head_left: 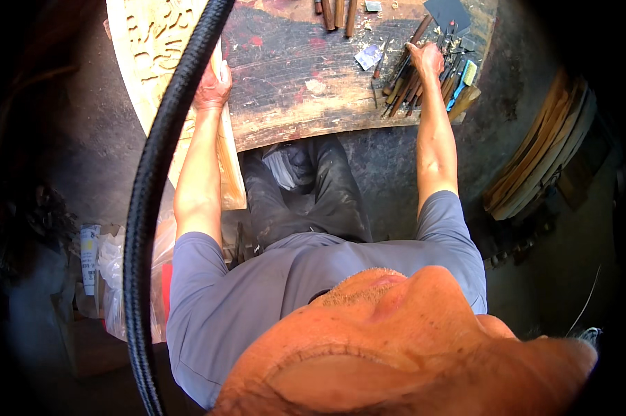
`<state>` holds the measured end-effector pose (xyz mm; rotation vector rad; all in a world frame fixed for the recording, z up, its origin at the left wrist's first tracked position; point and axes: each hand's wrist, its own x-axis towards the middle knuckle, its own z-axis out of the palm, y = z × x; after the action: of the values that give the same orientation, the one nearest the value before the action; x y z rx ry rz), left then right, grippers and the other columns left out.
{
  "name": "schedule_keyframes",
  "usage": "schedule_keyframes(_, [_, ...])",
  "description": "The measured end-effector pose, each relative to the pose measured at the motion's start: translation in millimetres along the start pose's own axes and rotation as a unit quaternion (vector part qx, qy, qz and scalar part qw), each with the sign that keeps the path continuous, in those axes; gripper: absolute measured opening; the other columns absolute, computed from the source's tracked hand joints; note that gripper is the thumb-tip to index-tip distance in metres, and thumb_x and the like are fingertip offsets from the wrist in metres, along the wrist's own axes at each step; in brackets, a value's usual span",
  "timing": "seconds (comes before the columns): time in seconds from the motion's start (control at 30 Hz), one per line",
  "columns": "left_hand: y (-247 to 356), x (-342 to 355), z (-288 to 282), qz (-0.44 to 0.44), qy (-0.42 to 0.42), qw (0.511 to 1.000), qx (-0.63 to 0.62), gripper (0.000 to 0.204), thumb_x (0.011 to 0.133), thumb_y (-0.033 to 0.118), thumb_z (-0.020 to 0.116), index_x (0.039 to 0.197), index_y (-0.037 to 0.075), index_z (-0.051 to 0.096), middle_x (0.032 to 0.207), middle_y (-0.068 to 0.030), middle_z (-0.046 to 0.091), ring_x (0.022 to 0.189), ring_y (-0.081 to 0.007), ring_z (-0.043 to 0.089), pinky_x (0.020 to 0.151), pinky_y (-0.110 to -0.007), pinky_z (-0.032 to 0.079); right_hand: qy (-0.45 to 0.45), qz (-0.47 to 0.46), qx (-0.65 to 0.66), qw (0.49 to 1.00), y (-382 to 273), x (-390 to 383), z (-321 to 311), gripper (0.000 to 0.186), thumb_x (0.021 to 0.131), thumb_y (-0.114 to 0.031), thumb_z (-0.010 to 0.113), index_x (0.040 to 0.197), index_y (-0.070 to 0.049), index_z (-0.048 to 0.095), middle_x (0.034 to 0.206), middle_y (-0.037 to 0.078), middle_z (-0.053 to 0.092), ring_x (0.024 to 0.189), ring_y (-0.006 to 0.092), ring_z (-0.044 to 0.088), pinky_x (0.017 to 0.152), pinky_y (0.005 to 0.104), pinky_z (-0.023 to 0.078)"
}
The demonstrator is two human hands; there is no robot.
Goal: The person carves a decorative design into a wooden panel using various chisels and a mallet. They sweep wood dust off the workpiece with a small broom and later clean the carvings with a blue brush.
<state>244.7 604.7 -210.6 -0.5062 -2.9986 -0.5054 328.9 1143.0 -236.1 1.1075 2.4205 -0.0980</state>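
Note:
A long pale wooden board (141, 52) with carved relief lies at the left of the workbench and juts past its near edge. My left hand (213, 89) is closed at the board's right side, its thumb upright; its other fingers are partly hidden by a black cable. At the right end of the bench, my right hand (429, 61) is closed over a pile of carving tools (403, 90) with wooden handles. The fingertips meet a dark brown tool handle (421, 28); the rest of the grip is hard to make out.
Wood chips dot the worn workbench (278, 83). More wooden handles (338, 12) lie at its far side. A blue-handled brush (461, 84) sits right of the tools, near a dark flat sheet (448, 14). A braided black cable (146, 187) crosses the view. Curved wooden boards (545, 149) stand at right.

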Motion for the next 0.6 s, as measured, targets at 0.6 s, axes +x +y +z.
schedule_keyframes(0.6, [-8.8, -3.4, 2.2, -0.006, 0.011, 1.0, 0.022, 0.067, 0.086, 0.03, 0.072, 0.145, 0.008, 0.052, 0.154, -0.0149, 0.047, 0.144, -0.0354, 0.043, 0.121, -0.051, 0.034, 0.191, -0.394, 0.07, 0.897, -135.6, -18.1, -99.7, 0.021, 0.091, -0.026, 0.067, 0.105, -0.012, 0.074, 0.078, 0.014, 0.07, 0.07, 0.0357, 0.068, 0.068, 0.0473, 0.055])
